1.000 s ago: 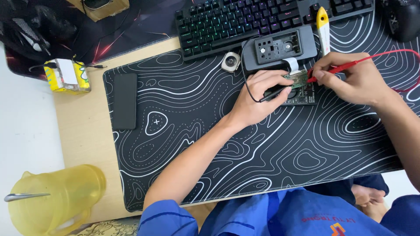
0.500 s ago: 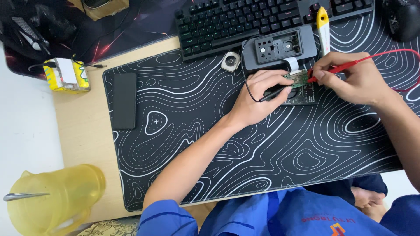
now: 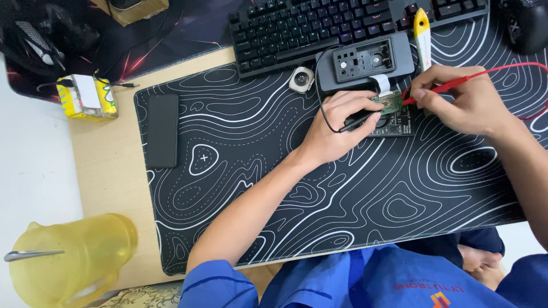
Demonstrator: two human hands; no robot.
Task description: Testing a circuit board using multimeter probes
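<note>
Pinching a red probe point(image 3: 442, 88) between thumb and forefinger, my right hand point(image 3: 459, 100) has its fingers closed round the shaft like a pen, the tip set down on the small green circuit board point(image 3: 391, 101). My left hand point(image 3: 342, 122) does the same with a black probe point(image 3: 359, 121), fingers curled shut on it, its tip at the lower left edge of the same board. The board lies on a dark square holder point(image 3: 399, 121), between the two hands, on the black desk mat point(image 3: 240, 171) with its white contour lines.

I judge the board light, stiff and fragile: thin, with fine parts on its face, and joined by a pale ribbon strip point(image 3: 382, 84) to the grey housing point(image 3: 365, 61) just above it. It would slide or lift under a careless push, so I would take it only by its bare edges and keep any pull off the ribbon. The probes are light and rigid; their leads, the red one point(image 3: 502, 68) trailing right and the black one point(image 3: 322, 108) looping up on the left, could tug them off their marks.

Farther out, a yellow-handled tool point(image 3: 422, 31) lies beside the housing, a small round watch body point(image 3: 301, 78) to its left, and a keyboard point(image 3: 319, 28) above. Well apart on the left sit a dark phone point(image 3: 162, 130), a yellow carton point(image 3: 88, 97) and a yellow plastic jug point(image 3: 68, 262).
</note>
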